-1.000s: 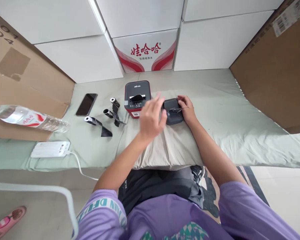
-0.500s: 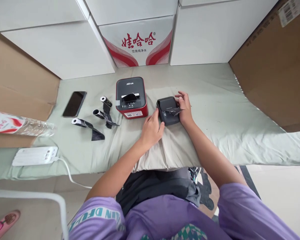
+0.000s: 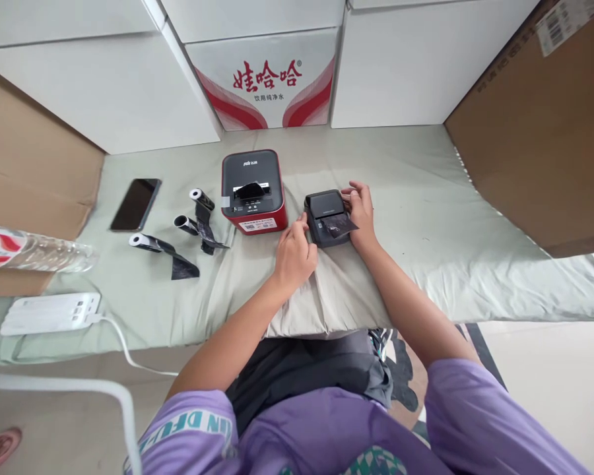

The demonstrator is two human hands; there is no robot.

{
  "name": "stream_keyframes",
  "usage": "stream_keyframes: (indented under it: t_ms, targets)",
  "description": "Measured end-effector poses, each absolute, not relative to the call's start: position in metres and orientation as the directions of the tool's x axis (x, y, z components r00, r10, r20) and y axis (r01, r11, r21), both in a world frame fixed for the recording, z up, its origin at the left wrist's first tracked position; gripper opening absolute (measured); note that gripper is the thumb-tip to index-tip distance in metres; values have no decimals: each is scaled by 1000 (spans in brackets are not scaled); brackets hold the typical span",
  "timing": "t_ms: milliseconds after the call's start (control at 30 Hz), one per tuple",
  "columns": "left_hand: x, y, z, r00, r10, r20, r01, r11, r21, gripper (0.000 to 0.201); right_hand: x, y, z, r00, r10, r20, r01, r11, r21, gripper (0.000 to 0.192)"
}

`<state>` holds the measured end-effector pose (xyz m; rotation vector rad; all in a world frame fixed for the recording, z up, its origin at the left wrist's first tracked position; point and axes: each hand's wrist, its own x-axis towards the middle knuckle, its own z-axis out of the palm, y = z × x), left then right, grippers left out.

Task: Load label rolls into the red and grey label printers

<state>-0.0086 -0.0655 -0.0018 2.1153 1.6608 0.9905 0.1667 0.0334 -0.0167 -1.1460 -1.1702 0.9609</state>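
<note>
One camera on my head looks forward and down, close over my forearms and the bed (image 3: 426, 198).

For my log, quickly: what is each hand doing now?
Left hand: fingers curled, touching the small black printer.
Right hand: gripping the printer's right side.

**Two printers, three rolls on the bed**

Two small printers, one red-and-black (image 3: 254, 190) and one dark grey (image 3: 323, 215), sit at the fingers (image 3: 301, 227). Three black ribbon rolls (image 3: 200, 198) (image 3: 184, 223) (image 3: 141, 241) lie to their left, beyond them one phone (image 3: 135, 203), one water bottle (image 3: 27, 248) and one white power strip (image 3: 49, 313).
</note>
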Motion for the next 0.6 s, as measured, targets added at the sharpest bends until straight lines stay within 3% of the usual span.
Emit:
stream_keyframes:
  t_ms: [267, 433, 600]
  targets:
    - [-14, -69, 5, 97, 913, 397, 672, -355, 651, 42, 166, 34, -18, 162, 972, 169, 17, 169, -986, 51]
    - [-14, -57, 11, 141, 938, 316, 487, -343, 803, 48, 165, 34, -18, 168, 970, 177, 101, 161, -982, 53]
    - [-13, -31, 8, 181, 941, 287, 423, -338, 841, 58, 165, 32, -16, 154, 969, 193, 137, 172, -975, 50]
